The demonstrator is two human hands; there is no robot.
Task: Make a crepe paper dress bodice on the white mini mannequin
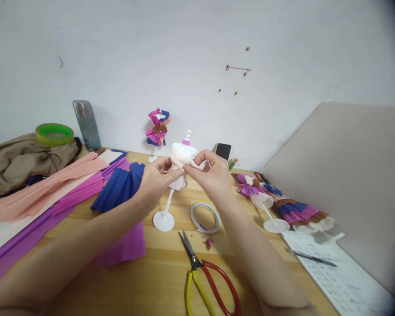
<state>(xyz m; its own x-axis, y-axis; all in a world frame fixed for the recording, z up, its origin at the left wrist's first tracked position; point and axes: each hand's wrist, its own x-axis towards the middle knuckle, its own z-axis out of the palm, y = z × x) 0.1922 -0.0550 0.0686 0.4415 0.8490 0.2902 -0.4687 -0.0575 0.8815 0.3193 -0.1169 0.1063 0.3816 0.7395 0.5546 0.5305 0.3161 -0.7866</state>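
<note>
A small white dress form (pixel 164 220) stands on its round base in the middle of the table, with a bit of magenta at its neck. White crepe paper (pixel 183 153) is wrapped around its upper body. My left hand (pixel 159 177) pinches the paper from the left side. From the right, my right hand (pixel 210 173) pinches another part of the same paper, a loose end showing beside the fingers. The torso behind my fingers is partly hidden. Just below lie a roll of white tape (pixel 205 217) and scissors (pixel 197 267) with one yellow and one red handle, blades a little apart.
Crepe paper strips (pixel 62 188) in peach, white, pink, purple and blue cover the left. Behind stand a tumbler (pixel 87 125), a green tape roll (pixel 54 134) on brown cloth, and a decorated dress form (pixel 158 131). Right are more paper dresses (pixel 299 210), a pen (pixel 314 258) and a printed sheet (pixel 335 276).
</note>
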